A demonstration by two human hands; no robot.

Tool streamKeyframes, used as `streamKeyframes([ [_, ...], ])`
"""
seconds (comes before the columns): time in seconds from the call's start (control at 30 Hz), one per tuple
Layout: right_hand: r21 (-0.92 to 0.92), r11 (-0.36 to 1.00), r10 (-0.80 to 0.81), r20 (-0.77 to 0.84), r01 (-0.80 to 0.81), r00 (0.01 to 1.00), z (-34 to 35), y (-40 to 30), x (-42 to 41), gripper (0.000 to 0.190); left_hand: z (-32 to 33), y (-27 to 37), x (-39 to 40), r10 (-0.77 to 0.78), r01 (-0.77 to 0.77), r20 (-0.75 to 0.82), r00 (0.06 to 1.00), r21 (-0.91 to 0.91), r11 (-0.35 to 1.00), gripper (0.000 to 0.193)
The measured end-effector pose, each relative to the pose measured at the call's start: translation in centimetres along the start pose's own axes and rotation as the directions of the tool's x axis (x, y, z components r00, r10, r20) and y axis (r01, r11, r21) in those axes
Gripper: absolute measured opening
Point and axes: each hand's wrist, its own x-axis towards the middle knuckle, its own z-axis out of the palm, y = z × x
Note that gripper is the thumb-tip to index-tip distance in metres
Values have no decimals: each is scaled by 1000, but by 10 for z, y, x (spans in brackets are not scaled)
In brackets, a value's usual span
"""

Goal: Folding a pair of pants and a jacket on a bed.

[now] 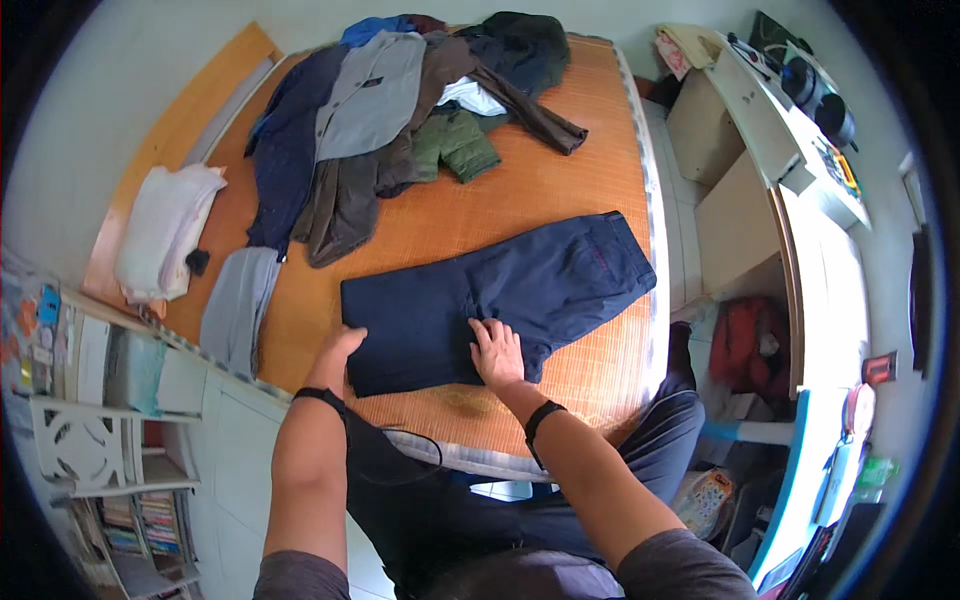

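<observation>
Dark navy trousers (420, 322) lie flat on an orange-brown woven mat (570, 165) that covers a bed. Their legs are folded back on themselves, and the waistband points to the right. My left hand (346, 346) is at the folded left edge, its thumb over the cloth and its other fingers hidden from view. On top of the trousers rests my right hand (499, 354), near where the folded part ends. Its fingers are slightly bent and spread, touching the cloth.
A heap of clothes, with a grey buttoned garment (375, 97) on top, lies at the far side. Folded white cloth (169, 225) and a grey garment (238, 307) are at the left. A desk (832, 285) runs along the right; a white shelf (112, 450) stands at lower left.
</observation>
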Motion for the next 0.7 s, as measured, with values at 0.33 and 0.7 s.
streamKeyframes([
  [0.33, 56, 989, -138, 12, 137, 990, -25, 3, 21, 62, -65, 29, -58, 3, 141, 280, 960, -492, 859, 51],
  [0.7, 418, 905, -73, -22, 76, 997, -24, 24, 39, 68, -55, 267, -184, 526, -269, 118, 842, -754, 599, 40],
])
